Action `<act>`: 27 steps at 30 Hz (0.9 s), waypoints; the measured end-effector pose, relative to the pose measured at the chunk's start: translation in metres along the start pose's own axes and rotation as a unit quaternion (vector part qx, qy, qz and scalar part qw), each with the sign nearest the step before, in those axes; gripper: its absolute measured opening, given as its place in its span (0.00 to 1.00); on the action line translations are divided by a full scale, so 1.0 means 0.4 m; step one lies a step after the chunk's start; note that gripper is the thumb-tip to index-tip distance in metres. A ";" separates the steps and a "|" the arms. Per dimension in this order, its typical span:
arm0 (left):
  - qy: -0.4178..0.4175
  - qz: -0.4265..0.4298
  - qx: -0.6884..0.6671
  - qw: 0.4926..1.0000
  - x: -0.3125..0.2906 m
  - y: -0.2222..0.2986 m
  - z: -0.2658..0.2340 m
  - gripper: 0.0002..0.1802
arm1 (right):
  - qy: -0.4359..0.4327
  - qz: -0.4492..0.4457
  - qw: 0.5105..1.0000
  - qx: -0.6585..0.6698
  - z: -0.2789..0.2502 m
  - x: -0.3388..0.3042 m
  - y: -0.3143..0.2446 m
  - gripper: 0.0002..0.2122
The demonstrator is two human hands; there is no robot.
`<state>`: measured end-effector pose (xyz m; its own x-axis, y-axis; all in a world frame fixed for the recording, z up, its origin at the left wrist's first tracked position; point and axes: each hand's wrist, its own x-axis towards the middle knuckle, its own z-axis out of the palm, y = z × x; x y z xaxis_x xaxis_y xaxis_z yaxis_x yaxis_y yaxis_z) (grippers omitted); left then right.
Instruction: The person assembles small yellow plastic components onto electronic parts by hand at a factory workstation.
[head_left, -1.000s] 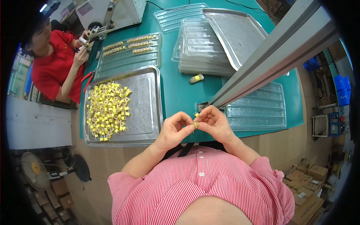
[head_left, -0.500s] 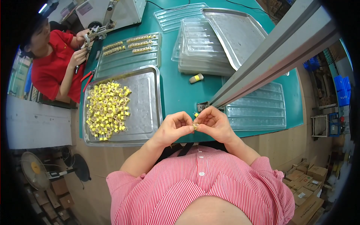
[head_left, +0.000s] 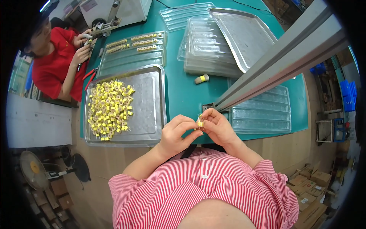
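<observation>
One snug pinch by right hand [head_left: 218, 128] on yellow part [head_left: 200, 124]; can't tell hold of left hand [head_left: 176, 133]; go easy on wires [head_left: 200, 117]!

No text can be read; the labels [head_left: 306, 198] on the cardboard boxes [head_left: 321, 177] and white machine [head_left: 133, 10] are too small.

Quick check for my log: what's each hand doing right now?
Left hand: fingertips at a small yellow part; cannot tell whether they grip it.
Right hand: closed, thumb and fingers holding that part.
</observation>
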<state>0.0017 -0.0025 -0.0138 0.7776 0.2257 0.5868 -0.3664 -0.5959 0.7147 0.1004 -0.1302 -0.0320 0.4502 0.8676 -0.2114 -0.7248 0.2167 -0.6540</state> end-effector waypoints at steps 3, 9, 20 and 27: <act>0.009 0.013 0.005 1.000 -0.001 -0.005 0.005 0.12 | 0.000 -0.011 1.000 -0.016 -0.008 0.002 0.005 0.06; 0.007 0.022 -0.005 1.000 -0.001 -0.006 0.007 0.10 | -0.004 -0.017 1.000 -0.019 -0.003 -0.002 -0.001 0.06; -0.031 -0.013 -0.018 0.999 0.006 -0.004 -0.002 0.07 | -0.006 -0.025 0.998 -0.061 -0.012 0.000 -0.010 0.06; -0.023 -0.101 -0.040 0.994 0.002 0.011 0.000 0.08 | 0.023 -0.034 0.993 -0.114 -0.006 0.000 -0.017 0.06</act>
<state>0.0007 -0.0050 -0.0101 0.8615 0.2975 0.4114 -0.2382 -0.4788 0.8450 0.1066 -0.1328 -0.0291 0.5214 0.8318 -0.1905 -0.5570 0.1626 -0.8145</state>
